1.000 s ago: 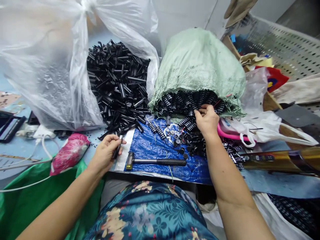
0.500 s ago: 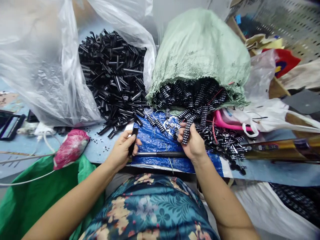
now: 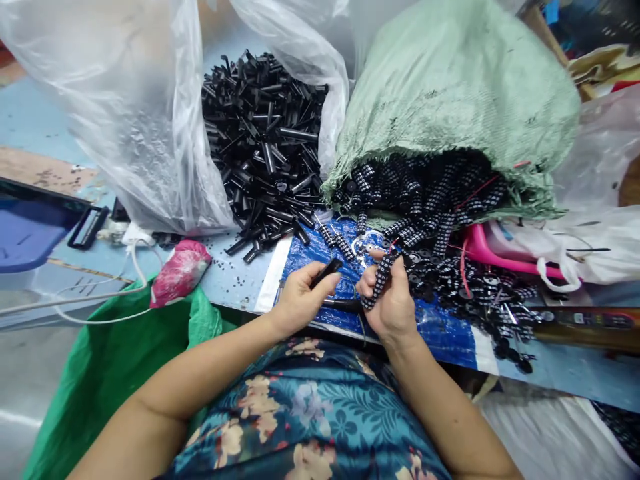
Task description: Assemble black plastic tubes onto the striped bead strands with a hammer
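My left hand (image 3: 303,297) is closed on a short black plastic piece (image 3: 327,270), its end poking out past the thumb. Close by on the right, my right hand (image 3: 393,300) grips a black roller with rows of white squares (image 3: 383,277), tilted between thumb and fingers. Between the hands runs a rod with a black grip (image 3: 343,305); its right end is hidden by my right hand. Under both hands lies a blue plastic sheet (image 3: 305,257). More patterned rollers (image 3: 345,247) rest on it just beyond.
A clear plastic bag (image 3: 187,133) opens beside a heap of black plastic pieces (image 3: 265,133). A pale green woven sack (image 3: 465,87) spills patterned rollers. To the right are a pink plastic handle (image 3: 480,243) and loose small parts (image 3: 500,313). A pink bundle (image 3: 180,273) and cables lie left.
The view has turned left. My left hand has come nearer my right hand, and the black piece now points toward the roller. The roller leans more.
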Demonstrator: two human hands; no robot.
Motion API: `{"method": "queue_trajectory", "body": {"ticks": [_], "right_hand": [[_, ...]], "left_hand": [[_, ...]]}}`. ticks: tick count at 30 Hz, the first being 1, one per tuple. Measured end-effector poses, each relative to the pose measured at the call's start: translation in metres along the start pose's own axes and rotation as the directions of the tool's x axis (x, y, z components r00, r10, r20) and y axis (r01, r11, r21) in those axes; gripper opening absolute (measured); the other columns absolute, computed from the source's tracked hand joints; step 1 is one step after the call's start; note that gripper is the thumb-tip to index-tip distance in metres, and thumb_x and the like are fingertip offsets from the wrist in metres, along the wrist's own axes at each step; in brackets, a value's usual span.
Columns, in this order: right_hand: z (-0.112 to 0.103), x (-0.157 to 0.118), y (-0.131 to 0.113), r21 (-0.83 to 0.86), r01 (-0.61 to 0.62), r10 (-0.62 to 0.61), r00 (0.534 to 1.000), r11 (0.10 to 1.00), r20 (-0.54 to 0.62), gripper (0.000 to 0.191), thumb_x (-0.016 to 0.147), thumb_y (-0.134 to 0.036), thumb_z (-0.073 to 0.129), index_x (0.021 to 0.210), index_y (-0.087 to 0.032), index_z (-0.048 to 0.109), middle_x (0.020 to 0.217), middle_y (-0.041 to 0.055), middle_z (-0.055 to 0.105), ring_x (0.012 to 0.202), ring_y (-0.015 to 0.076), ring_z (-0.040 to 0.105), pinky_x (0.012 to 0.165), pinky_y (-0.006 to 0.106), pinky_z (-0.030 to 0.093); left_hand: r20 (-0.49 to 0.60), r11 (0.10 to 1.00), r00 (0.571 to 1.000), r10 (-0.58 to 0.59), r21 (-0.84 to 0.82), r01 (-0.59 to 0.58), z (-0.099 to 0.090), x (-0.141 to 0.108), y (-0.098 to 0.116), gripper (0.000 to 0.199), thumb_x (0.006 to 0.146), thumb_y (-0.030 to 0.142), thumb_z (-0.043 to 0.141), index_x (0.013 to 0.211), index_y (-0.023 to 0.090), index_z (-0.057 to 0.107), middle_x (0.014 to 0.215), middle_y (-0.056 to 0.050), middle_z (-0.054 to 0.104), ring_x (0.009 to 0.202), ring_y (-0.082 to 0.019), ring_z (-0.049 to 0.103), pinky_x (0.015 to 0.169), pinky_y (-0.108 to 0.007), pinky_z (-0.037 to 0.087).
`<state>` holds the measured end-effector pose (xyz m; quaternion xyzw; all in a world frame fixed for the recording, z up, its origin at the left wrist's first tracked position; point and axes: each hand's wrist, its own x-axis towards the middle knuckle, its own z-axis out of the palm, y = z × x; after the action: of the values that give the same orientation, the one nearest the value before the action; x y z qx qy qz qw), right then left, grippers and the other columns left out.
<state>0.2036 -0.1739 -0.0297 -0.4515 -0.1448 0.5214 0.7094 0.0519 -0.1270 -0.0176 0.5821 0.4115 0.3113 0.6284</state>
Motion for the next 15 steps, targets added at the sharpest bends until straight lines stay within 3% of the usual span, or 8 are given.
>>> {"method": "queue_trajectory", "body": {"ticks": [3,5,7,9,11,13,15], "right_hand": [[0.01,-0.006,0.009,-0.032,0.048,-0.049,0.998,0.998,-0.026,0.04,0.093,-0.062,0.051,0.099,-0.024,0.065,0.092,0.0013,0.068,0.082,0.0149,0.065,0.079,0.032,0.056],[0.011,-0.006,0.014,-0.154,0.108,-0.103,0.994,0.982,0.038,0.045,0.097,-0.062,0.043,0.105,-0.024,0.065,0.11,0.0063,0.069,0.101,0.0202,0.067,0.093,0.04,0.055],[0.003,-0.005,0.015,-0.337,0.279,-0.236,0.958,0.899,0.164,0.052,0.096,-0.064,0.046,0.124,-0.023,0.06,0.13,0.0115,0.063,0.123,0.0259,0.061,0.104,0.046,0.05],[-0.01,-0.003,0.013,-0.506,0.522,-0.376,0.851,0.687,0.368,0.077,0.087,-0.067,0.061,0.148,-0.025,0.042,0.155,0.0152,0.042,0.146,0.0328,0.04,0.111,0.052,0.046],[-0.023,-0.002,0.009,-0.575,0.724,-0.404,0.69,0.381,0.6,0.103,0.077,-0.062,0.076,0.159,-0.028,0.023,0.167,0.0149,0.02,0.155,0.0374,0.021,0.114,0.057,0.042],[-0.03,-0.003,0.005,-0.539,0.83,-0.344,0.552,0.141,0.76,0.105,0.078,-0.049,0.081,0.161,-0.029,0.018,0.167,0.0149,0.022,0.154,0.0373,0.025,0.116,0.059,0.041],[-0.03,-0.005,0.002,-0.492,0.87,-0.324,0.475,0.032,0.818,0.1,0.081,-0.04,0.08,0.161,-0.026,0.021,0.16,0.016,0.037,0.148,0.0345,0.039,0.116,0.056,0.044]], "left_hand": [[0.015,0.994,0.994,0.108,-0.005,-0.108,0.016,0.005,0.003,0.028,0.075,0.038,0.079,0.08,0.015,0.064,0.075,0.001,0.06,0.07,-0.011,0.051,0.066,-0.024,0.041],[0.057,0.992,0.991,0.123,-0.012,-0.123,0.021,0.007,0.003,0.026,0.075,0.036,0.079,0.081,0.015,0.066,0.074,0.001,0.059,0.069,-0.011,0.049,0.065,-0.025,0.04],[0.057,0.994,0.993,0.105,0.007,-0.106,0.019,0.006,0.002,0.025,0.078,0.036,0.076,0.077,0.014,0.065,0.068,0.003,0.053,0.065,-0.01,0.044,0.061,-0.024,0.036],[0.036,0.998,0.998,0.061,0.013,-0.061,0.01,0.001,0.002,0.028,0.079,0.039,0.076,0.075,0.014,0.063,0.066,0.003,0.049,0.064,-0.01,0.041,0.059,-0.024,0.033],[0.03,1.0,1.0,0.008,-0.006,-0.008,0.0,-0.004,0.003,0.032,0.077,0.041,0.078,0.073,0.015,0.06,0.066,0.004,0.047,0.064,-0.009,0.04,0.058,-0.024,0.032],[0.055,0.999,0.998,-0.029,-0.041,0.032,-0.008,-0.009,0.002,0.036,0.077,0.045,0.078,0.072,0.015,0.059,0.065,0.004,0.047,0.062,-0.009,0.04,0.057,-0.024,0.032],[0.066,0.995,0.996,-0.062,-0.077,0.067,-0.011,-0.011,0.001,0.041,0.084,0.053,0.069,0.071,0.016,0.057,0.062,0.004,0.046,0.058,-0.009,0.04,0.055,-0.025,0.032]]}}
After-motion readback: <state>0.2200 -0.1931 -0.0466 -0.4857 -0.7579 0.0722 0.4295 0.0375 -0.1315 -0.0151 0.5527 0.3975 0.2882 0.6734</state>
